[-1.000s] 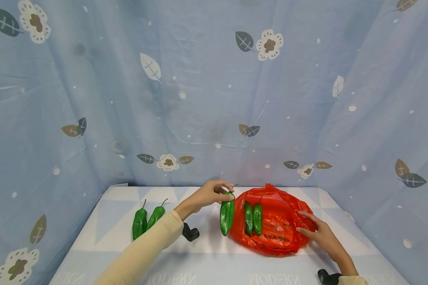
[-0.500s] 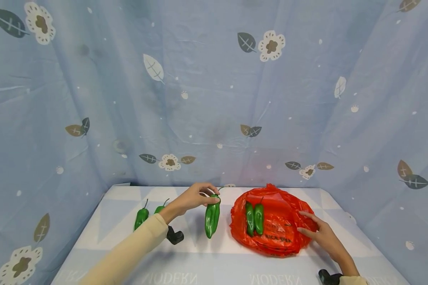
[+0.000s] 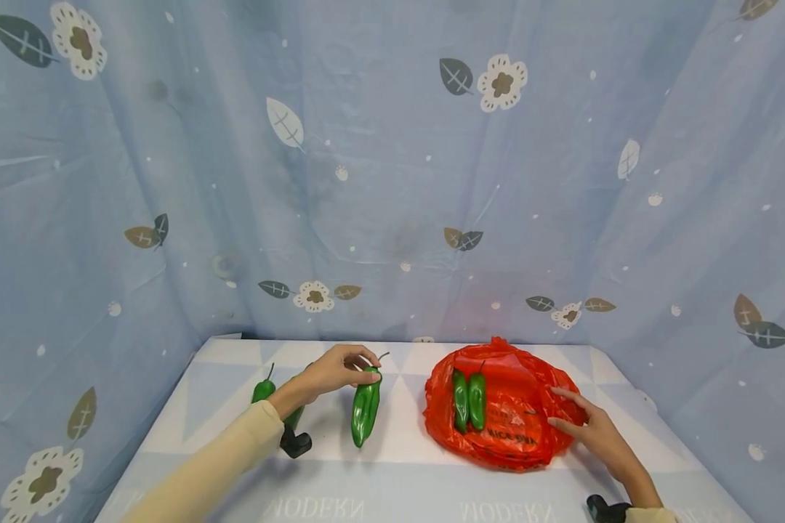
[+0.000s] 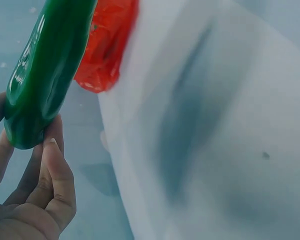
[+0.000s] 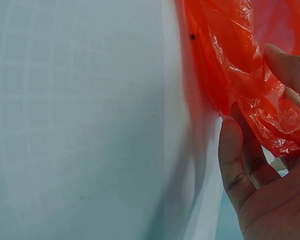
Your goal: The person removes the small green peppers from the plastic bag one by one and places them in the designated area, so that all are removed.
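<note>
My left hand (image 3: 340, 369) pinches a glossy green pepper (image 3: 365, 412) near its stem end, and the pepper hangs tip down left of the red plastic bag (image 3: 506, 436). In the left wrist view, thumb and fingers meet around the top of that pepper (image 4: 45, 75). Two more green peppers (image 3: 461, 403) lie side by side in the bag's open mouth. At the bag's right edge, my right hand (image 3: 592, 428) grips the rim; the right wrist view shows the thumb inside the plastic (image 5: 240, 65) and fingers outside.
On the left part of the white and pale blue table (image 3: 399, 479), one green pepper (image 3: 263, 391) and another (image 3: 294, 418) lie partly behind my left forearm. A blue patterned curtain (image 3: 392, 181) stands behind and along both sides.
My left hand has moved left and slightly down with the pepper, away from the bag. The right hand stays at the bag's edge.
</note>
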Motion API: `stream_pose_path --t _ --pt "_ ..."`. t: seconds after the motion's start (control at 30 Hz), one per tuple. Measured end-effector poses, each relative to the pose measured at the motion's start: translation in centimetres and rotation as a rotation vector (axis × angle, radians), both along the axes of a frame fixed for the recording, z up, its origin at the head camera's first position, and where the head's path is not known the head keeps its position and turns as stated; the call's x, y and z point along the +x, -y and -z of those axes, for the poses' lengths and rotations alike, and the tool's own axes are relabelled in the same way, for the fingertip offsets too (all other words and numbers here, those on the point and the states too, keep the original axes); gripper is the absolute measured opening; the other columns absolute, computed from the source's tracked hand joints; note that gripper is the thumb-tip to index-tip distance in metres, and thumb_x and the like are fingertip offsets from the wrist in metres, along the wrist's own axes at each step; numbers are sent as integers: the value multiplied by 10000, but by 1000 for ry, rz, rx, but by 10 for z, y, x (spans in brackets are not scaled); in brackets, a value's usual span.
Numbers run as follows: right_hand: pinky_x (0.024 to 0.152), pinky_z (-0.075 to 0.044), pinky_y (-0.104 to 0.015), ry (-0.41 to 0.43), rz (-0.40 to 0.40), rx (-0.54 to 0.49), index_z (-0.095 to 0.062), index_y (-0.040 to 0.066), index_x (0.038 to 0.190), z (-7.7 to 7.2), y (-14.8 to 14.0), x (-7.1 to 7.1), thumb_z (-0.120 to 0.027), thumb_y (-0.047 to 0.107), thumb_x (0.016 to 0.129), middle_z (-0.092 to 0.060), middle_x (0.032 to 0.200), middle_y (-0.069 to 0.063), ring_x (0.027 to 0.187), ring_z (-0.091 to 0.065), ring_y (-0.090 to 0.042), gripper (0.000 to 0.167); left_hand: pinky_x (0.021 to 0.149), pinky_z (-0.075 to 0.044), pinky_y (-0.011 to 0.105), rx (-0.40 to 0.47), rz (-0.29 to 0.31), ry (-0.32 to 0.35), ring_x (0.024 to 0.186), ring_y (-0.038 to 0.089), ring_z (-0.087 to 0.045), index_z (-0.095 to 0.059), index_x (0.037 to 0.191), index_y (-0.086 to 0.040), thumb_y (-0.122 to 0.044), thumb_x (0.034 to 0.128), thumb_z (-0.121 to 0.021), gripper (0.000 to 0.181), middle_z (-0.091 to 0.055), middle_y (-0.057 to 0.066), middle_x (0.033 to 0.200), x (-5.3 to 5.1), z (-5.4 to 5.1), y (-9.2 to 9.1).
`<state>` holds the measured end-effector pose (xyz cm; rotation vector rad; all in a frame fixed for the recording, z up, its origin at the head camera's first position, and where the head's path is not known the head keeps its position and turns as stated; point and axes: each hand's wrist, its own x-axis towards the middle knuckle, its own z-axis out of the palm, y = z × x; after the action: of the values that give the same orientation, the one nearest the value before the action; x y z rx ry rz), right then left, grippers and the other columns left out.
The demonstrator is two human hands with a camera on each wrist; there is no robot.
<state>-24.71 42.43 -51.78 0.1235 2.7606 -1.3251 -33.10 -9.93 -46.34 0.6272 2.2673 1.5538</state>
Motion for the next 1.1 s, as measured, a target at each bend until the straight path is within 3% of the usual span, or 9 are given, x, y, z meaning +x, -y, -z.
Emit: stream_pose_path --t 0.57,0.8,1.1 --pt "1103 -269 -724 -16 -24 -22 -426 135 1565 6 0 3 -779 372 926 -278 1613 -306 1469 -231 -542 767 855 -537 539 -71 -52 -4 961 218 -655 -721 1131 -149 -318 929 -792 272 -699 69 1095 7 17 44" --pt "1091 -316 -707 -5 -19 -8 -426 126 1564 3 1 3 -775 389 926 -295 1603 -309 1453 -265 -534 773 847 -537 517 -130 -72 -25 967 210 -649 -719 1148 -118 -312 932 -791 300 -694 47 1089 7 21 55" --pt "1080 -380 -667 -18 -24 -5 -440 132 1556 -4 1 0 -772 394 929 -306 1599 -302 1433 -312 -514 756 799 -549 410 -206 -147 -75 959 196 -648 -727 1143 -98 -267 928 -797 282 -693 37 1060 0 23 70"
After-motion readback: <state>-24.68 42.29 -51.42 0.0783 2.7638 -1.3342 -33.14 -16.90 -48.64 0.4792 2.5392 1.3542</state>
